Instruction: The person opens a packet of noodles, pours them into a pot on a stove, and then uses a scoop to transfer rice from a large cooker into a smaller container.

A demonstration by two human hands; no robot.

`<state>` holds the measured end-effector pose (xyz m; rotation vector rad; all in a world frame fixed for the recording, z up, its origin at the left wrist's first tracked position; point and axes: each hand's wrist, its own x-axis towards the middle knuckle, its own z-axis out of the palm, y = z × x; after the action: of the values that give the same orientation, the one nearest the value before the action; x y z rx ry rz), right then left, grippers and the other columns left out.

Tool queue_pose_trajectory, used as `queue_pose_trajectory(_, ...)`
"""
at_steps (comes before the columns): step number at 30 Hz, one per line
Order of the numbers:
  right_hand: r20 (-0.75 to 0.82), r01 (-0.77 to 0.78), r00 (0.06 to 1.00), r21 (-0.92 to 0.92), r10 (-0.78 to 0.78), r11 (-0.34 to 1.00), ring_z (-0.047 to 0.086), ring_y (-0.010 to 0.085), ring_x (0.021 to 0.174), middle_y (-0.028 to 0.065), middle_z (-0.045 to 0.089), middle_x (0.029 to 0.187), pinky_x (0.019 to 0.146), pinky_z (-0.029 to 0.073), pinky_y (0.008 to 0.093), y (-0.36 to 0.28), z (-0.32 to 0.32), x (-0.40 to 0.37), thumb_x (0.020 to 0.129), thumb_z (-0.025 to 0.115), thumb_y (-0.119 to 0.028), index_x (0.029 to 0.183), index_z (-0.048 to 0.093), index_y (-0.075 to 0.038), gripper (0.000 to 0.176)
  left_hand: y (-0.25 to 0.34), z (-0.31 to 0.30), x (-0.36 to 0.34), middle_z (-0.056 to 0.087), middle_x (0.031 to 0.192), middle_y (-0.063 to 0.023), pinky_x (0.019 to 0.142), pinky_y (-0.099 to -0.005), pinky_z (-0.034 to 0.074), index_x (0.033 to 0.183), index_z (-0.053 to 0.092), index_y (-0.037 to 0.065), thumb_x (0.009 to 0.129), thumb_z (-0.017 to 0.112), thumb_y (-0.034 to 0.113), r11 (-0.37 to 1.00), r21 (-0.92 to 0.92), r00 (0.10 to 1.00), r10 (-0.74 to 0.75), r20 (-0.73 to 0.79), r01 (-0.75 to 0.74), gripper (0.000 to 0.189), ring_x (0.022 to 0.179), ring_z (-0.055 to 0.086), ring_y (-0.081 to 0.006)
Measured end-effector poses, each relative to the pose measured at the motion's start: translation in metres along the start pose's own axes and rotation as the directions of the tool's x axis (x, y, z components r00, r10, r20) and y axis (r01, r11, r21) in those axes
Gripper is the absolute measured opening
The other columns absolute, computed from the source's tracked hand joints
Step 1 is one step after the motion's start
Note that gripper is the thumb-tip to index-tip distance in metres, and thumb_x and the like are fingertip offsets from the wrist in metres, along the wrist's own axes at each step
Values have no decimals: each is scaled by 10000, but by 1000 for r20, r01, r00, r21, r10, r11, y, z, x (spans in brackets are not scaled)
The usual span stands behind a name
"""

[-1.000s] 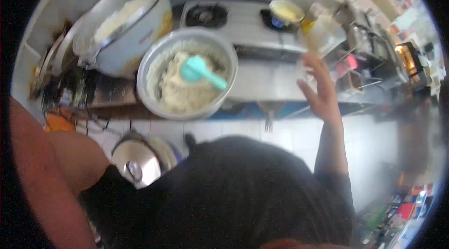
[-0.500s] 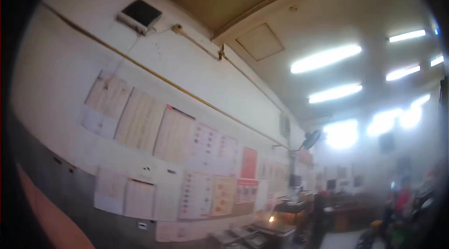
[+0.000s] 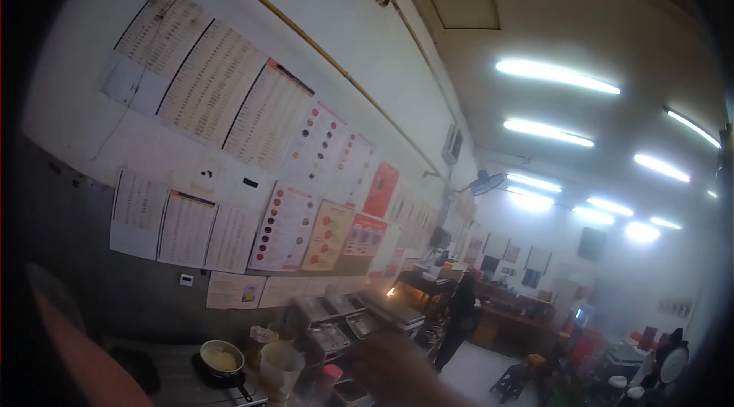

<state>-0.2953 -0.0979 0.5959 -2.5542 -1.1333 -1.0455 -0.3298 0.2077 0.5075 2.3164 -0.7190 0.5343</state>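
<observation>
"What's past that left forearm (image 3: pixel 84 353)?"
"Frying pan (image 3: pixel 222 359) on the stove (image 3: pixel 170 373), then a translucent jug (image 3: pixel 280 367), then a pink-topped container (image 3: pixel 330 374) near the right hand (image 3: pixel 394 365)."
"Fingers?"
"Left hand's out of sight; right's blurred, I can't tell."

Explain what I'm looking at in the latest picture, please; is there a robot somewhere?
No robot here: these are a person's bare hands, seen by one camera worn on the head. The head is turned toward the wall, so papers and ceiling lights fill much of the view. At the bottom, the blurred right hand appears near metal trays; I can't tell whether it holds anything. The left hand is out of sight. On the stove sits a pan with something yellowish inside, and beside it stands a translucent pitcher.
</observation>
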Motion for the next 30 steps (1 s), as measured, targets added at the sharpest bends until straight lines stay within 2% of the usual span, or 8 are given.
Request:
queue_pose_trajectory(7,67,-27,998,118,20,993,584,295,1074,147,638,1109,916,460,439,22,-6,-2,866,699,-213,1089,679,-93,255,19,-30,-16,575,1349,-196,1080,-486,360,1259,620,54,881,642,378,985,67,986,-159,-53,162,498,1250,534,-365)
queue_pose_trajectory(15,56,-8,998,252,-6,968,593,278,1001,141,640,1037,859,465,423,57,7,-48,878,688,-213,1025,671,-80,199,51,-21,-56,582,1341,-197,1081,-493,360,1265,615,51,900,611,389,905,152,911,-368,-185,397,497,1244,539,-367)
queue_pose_trajectory(23,-10,30,1000,383,-28,923,602,261,928,135,642,965,802,471,407,79,28,-74,890,678,-214,960,663,-68,162,71,-19,-79,589,1333,-197,1081,-499,359,1270,611,48,919,580,401,833,191,833,-444,-330,519,499,1239,544,-369)
queue_pose_trajectory(27,23,24,999,427,-37,904,606,253,892,132,643,929,773,474,399,97,17,-76,896,672,-214,928,659,-62,156,89,6,-40,592,1329,-198,1081,-502,359,1273,609,46,928,565,407,859,154,858,-441,-264,489,501,1236,546,-370)
queue_pose_trajectory(30,89,7,994,493,-58,870,610,247,864,130,644,902,752,476,393,115,8,-93,901,668,-214,904,656,-57,157,108,51,0,595,1326,-198,1081,-505,358,1275,608,45,935,553,411,886,111,890,-436,-135,451,503,1234,548,-371)
